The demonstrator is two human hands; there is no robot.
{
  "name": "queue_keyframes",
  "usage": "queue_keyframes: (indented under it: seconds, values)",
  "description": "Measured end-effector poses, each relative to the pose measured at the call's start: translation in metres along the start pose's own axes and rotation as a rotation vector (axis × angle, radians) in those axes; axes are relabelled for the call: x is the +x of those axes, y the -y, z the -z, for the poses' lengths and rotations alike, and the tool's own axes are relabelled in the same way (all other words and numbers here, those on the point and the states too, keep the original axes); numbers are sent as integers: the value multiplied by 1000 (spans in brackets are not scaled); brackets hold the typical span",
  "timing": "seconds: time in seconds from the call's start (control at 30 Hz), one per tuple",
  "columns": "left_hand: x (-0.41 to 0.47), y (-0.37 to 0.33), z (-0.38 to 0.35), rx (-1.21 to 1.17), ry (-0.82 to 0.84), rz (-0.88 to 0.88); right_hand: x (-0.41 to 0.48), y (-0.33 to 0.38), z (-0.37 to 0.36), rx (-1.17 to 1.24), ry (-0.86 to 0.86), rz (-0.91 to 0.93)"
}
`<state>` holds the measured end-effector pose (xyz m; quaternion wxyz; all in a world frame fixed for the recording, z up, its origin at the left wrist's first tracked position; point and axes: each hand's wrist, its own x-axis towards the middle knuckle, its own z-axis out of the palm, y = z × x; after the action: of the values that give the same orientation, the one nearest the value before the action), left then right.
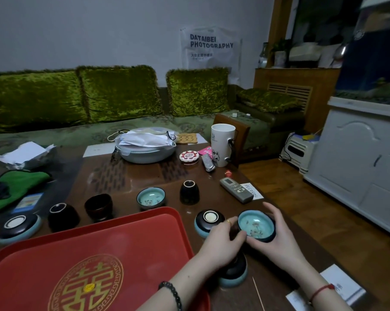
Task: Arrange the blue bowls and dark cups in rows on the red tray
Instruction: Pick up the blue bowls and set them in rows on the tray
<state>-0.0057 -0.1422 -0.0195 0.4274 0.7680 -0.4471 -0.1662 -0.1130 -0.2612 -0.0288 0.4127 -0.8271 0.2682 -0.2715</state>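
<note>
The red tray (pixel 122 239) with a gold emblem lies at the near left, with nothing on it. Right of it, both hands hold an upright blue bowl (pixel 256 225): my left hand (pixel 223 241) grips its left side, my right hand (pixel 279 239) cups its right side. Two overturned blue bowls sit close by, one (pixel 206 221) just left of the held bowl, another (pixel 234 274) partly hidden under my left wrist. Beyond the tray stand an upright blue bowl (pixel 151 197), an overturned dark cup (pixel 189 192), an upright dark cup (pixel 98 206), an overturned dark cup (pixel 63 216) and an overturned blue bowl (pixel 18 227).
A grey remote (pixel 235 190) and a paper slip lie right of the cups. Farther back are a white mug (pixel 222 144), a lidded grey pot (pixel 146 144), a small round tin (pixel 189 157) and green cloth (pixel 21 185) at the left. White cards lie near the table's right corner.
</note>
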Motion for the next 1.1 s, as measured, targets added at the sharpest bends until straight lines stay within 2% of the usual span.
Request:
queue_keyframes:
  seconds: [0.2, 0.57, 0.83, 1.1]
  values:
    - [-12, -2, 39, -60, -176, -40, 7, 41, -15, 55, -27, 114]
    - [-52, 36, 140, -76, -412, 81, 22, 123, -109, 82, 136, 240]
    - [-67, 84, 154, -162, -380, 157, 23, 120, -160, 47, 246, 227]
    - [-66, 108, 149, -136, -382, 211, 26, 108, -173, -1, 281, 209]
